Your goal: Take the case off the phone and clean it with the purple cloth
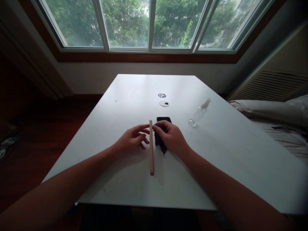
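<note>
A slim tan slab with rounded corners, shaped like a phone in a case, stands edge-on between my hands, so its faces are hidden. My left hand supports it from the left, fingertips against that side and fingers partly spread. On the other side, my right hand pinches a dark purple cloth close against the slab's upper part. A pointed corner of the cloth dangles below the fingers. Just beyond my right hand a black phone-like object lies flat on the table, mostly covered from view.
The white table carries a clear spray bottle lying on its side at right. Two small round items, an oval silvery one and a ring-like one, lie farther back. Grey fabric borders the table's right edge.
</note>
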Demonstrator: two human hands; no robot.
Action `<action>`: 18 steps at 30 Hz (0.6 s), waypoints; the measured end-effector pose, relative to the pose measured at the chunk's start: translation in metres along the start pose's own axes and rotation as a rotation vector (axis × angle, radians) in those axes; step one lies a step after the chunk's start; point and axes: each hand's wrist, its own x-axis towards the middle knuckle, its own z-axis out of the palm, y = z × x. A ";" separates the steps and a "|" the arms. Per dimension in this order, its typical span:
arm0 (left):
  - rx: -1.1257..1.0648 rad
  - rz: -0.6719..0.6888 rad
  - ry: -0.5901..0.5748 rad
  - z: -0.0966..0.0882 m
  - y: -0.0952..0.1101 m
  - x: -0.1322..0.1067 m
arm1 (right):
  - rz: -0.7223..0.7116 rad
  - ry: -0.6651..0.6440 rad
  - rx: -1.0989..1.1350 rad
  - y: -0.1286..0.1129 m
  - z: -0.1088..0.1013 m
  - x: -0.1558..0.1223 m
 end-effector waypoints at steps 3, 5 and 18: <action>0.034 0.029 0.027 -0.001 -0.002 0.001 | 0.017 -0.084 0.044 0.000 0.003 0.000; 0.045 0.032 0.054 -0.002 -0.004 0.002 | 0.011 -0.129 0.048 -0.001 0.004 -0.001; 0.111 -0.018 0.076 -0.006 -0.006 0.003 | 0.022 -0.225 0.079 -0.003 0.005 -0.003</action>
